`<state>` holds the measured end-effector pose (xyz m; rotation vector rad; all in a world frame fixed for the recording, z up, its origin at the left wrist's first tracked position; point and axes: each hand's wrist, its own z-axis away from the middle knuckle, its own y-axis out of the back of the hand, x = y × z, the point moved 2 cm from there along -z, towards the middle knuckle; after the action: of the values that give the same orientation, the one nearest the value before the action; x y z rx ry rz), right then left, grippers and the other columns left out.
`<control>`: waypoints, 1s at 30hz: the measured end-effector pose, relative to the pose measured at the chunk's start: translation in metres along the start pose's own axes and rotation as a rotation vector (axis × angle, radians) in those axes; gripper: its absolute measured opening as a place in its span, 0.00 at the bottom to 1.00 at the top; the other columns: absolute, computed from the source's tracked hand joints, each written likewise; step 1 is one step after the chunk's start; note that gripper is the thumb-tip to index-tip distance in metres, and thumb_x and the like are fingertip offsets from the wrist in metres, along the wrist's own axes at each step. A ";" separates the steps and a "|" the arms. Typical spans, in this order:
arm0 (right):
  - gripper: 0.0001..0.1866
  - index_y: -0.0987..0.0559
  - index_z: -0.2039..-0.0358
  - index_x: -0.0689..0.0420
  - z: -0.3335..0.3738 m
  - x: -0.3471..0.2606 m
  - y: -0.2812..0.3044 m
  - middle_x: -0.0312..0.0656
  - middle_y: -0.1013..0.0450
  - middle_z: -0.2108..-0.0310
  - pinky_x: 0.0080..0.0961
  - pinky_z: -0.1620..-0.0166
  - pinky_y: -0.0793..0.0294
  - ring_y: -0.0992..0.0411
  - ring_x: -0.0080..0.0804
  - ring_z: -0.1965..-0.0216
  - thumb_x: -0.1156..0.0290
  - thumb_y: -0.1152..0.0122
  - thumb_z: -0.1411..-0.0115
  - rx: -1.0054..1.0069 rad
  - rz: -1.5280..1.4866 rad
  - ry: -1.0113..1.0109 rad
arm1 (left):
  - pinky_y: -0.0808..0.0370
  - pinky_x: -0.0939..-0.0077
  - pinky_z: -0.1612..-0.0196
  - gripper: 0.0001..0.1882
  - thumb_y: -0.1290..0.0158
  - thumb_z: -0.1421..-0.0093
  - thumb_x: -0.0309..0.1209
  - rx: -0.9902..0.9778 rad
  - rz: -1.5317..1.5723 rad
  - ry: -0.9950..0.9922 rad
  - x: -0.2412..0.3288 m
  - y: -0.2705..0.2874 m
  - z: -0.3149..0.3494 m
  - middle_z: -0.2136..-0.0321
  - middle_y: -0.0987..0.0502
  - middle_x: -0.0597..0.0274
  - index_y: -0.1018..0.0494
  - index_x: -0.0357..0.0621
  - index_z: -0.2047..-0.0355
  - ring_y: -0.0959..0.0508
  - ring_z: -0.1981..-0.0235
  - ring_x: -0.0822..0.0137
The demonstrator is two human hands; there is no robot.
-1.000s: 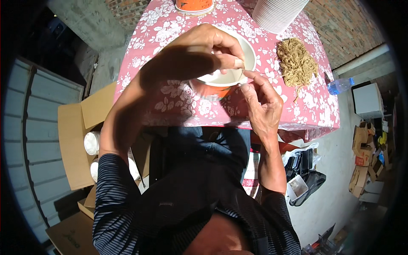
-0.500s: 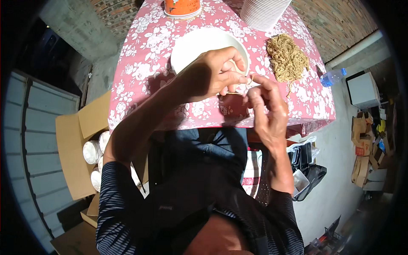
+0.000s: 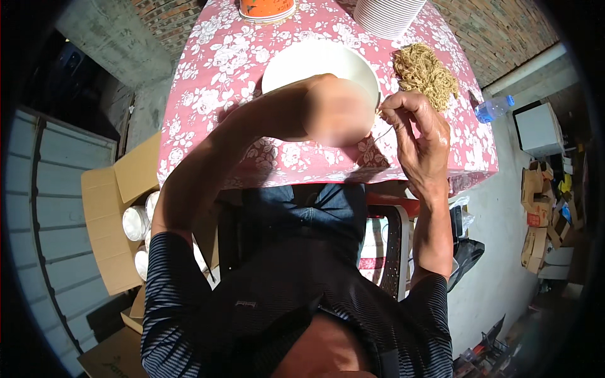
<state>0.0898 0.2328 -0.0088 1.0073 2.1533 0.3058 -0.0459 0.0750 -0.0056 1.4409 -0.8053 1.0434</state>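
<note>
My left hand is over the near side of a white round tub; it is smeared, so its fingers cannot be made out. Just right of the tub, my right hand is closed, thumb and forefinger pinched on a thin tan cord, of which only a short bit shows. Beyond the right hand lies a loose tangled bundle of tan cord. Whether the left hand holds part of the strand is hidden by the blur.
A pink flowered tablecloth covers the table. At its far side stand an orange tub and a stack of white tubs. A plastic bottle is beyond the right edge. An open cardboard box with white rolls sits at left.
My right hand has moved right and slightly away from me, drawing apart from the left. My left hand has turned and blurred. The white tub has shifted slightly right.
</note>
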 end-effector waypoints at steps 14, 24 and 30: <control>0.12 0.18 0.68 0.62 -0.010 -0.005 0.014 0.45 0.22 0.69 0.29 0.63 0.23 0.22 0.38 0.64 0.91 0.35 0.52 -0.039 0.104 0.197 | 0.22 0.74 0.61 0.14 0.49 0.27 0.32 -0.075 -0.194 -0.103 0.004 -0.002 -0.001 0.67 0.17 0.57 0.20 0.33 0.60 0.19 0.67 0.70; 0.09 0.16 0.61 0.65 0.019 -0.002 0.004 0.46 0.22 0.63 0.26 0.62 0.24 0.23 0.34 0.64 0.86 0.38 0.42 -0.117 -0.012 -0.143 | 0.23 0.76 0.61 0.13 0.47 0.30 0.32 0.052 -0.109 0.043 0.001 0.000 -0.003 0.67 0.16 0.57 0.18 0.34 0.61 0.18 0.66 0.72; 0.08 0.15 0.62 0.64 0.025 0.006 0.003 0.44 0.22 0.66 0.26 0.65 0.25 0.23 0.34 0.67 0.81 0.31 0.43 -0.057 0.073 -0.072 | 0.23 0.76 0.58 0.12 0.45 0.31 0.33 0.058 -0.129 0.049 -0.002 0.000 -0.007 0.65 0.15 0.57 0.18 0.35 0.59 0.17 0.64 0.70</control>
<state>0.1066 0.2366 -0.0283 1.0507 2.0352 0.3577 -0.0474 0.0816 -0.0073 1.4901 -0.6424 1.0065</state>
